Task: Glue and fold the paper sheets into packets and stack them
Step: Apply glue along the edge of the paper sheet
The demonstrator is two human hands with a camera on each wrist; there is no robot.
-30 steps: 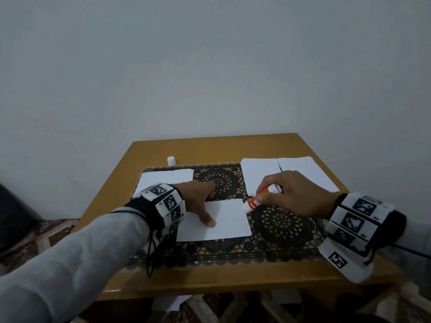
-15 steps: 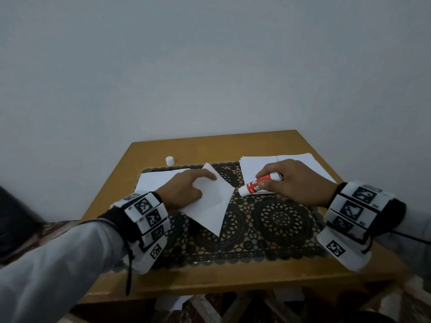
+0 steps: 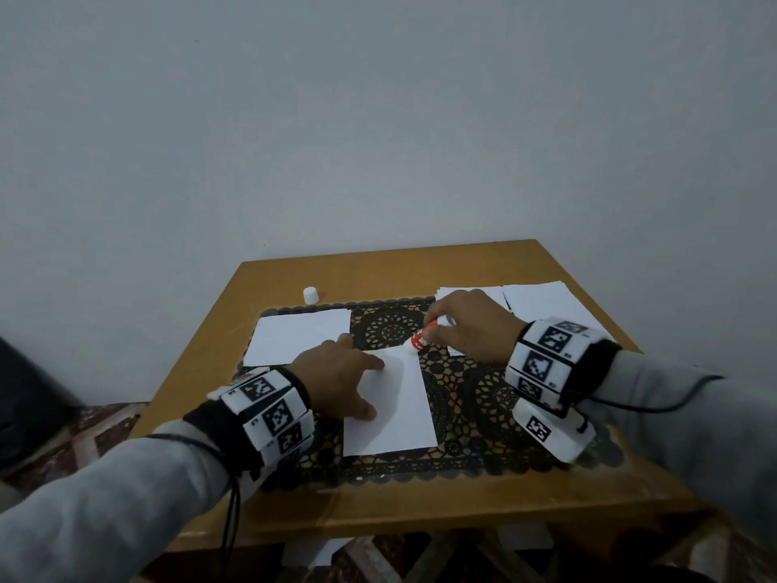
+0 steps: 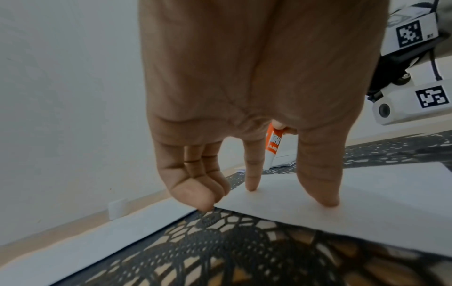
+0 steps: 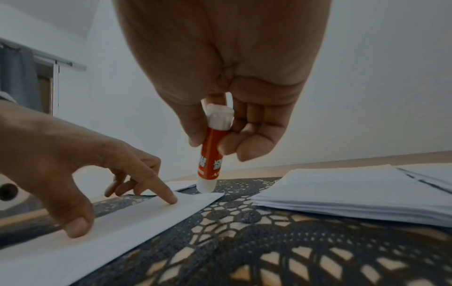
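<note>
A white paper sheet [image 3: 395, 406] lies flat, long side toward me, on the black lace mat [image 3: 483, 397]. My left hand [image 3: 357, 385] presses its left part with straight index finger and thumb [image 4: 327, 199]; the other fingers are curled off the paper. My right hand [image 3: 466, 326] pinches a red-and-white glue stick [image 3: 422, 337], uncapped. In the right wrist view the glue stick [image 5: 210, 166] stands nearly upright, its tip touching the sheet's [image 5: 122, 228] far right corner.
A white cap [image 3: 310, 295] stands on the wooden table [image 3: 378, 511] at the back left. A paper pile [image 3: 298, 336] lies left of the mat's middle, and two more piles [image 3: 538, 302] lie at the back right, behind my right hand. A wall rises behind the table.
My left hand lifted and turned the sheet, then laid it down with its long side toward me. My right hand drew back with the glue stick and has come down onto the sheet's far corner.
</note>
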